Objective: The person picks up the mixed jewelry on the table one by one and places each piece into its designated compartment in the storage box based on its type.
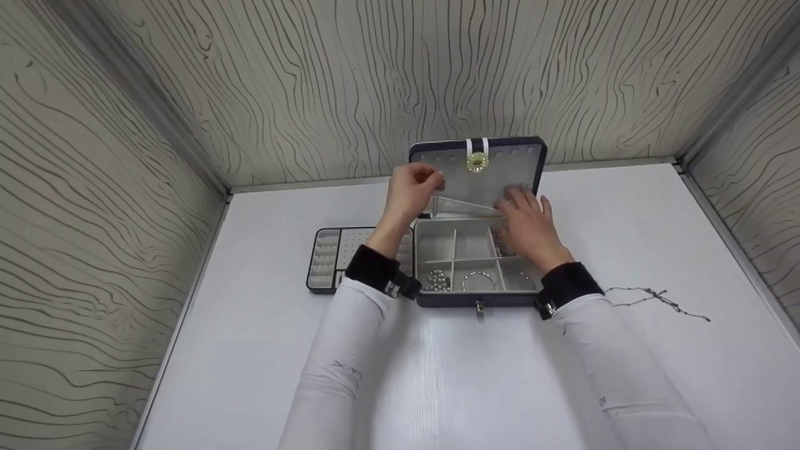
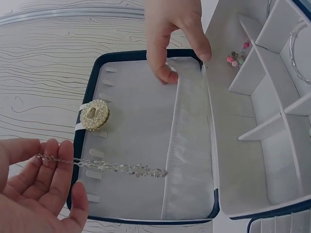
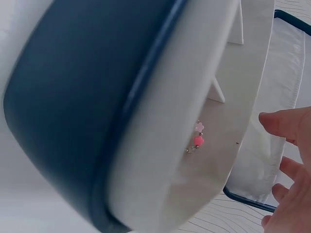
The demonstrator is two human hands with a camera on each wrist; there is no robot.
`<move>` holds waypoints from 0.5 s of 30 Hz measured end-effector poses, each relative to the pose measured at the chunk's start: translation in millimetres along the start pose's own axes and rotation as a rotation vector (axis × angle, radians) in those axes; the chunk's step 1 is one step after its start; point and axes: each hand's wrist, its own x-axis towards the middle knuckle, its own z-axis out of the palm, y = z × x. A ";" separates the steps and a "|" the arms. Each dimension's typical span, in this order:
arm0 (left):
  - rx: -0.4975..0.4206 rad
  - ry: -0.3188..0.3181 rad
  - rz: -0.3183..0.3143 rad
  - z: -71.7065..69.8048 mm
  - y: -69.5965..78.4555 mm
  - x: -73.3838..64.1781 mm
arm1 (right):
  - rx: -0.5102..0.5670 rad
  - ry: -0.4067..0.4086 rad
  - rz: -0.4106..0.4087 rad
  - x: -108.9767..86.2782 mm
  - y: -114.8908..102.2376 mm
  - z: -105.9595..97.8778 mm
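My left hand (image 1: 409, 190) pinches one end of a silver chain bracelet with clear beads (image 2: 131, 169). The doubled strand hangs from the fingertips before the raised lid (image 1: 459, 172) of a dark blue jewelry box (image 1: 479, 300). At the lid's right side is my right hand (image 1: 531, 228), thumb and bent fingers apart. Its index fingertip touches the upper edge of the white fabric pocket (image 2: 189, 141) inside the lid, where the pocket stands slightly away from the lid. A gold oval clasp (image 2: 95, 115) decorates the lid's front edge.
Box compartments hold a beaded piece (image 1: 437, 281), a silver bangle (image 1: 478, 280) and a pink-beaded bracelet (image 3: 198, 140). A small divided tray (image 1: 322, 281) lies left of the box, partly behind my left wrist. A thin dark necklace (image 1: 672, 303) lies at right. A patterned wall rises behind.
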 end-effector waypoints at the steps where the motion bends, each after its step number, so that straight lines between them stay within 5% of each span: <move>1: -0.007 0.010 -0.005 1.4 0.7 1.1 | -0.002 -0.003 -0.002 -0.3 0.3 0.5; 15: -0.089 0.140 -0.037 18.2 -2.6 19.1 | -0.013 -0.061 0.019 -2.4 -0.2 -1.3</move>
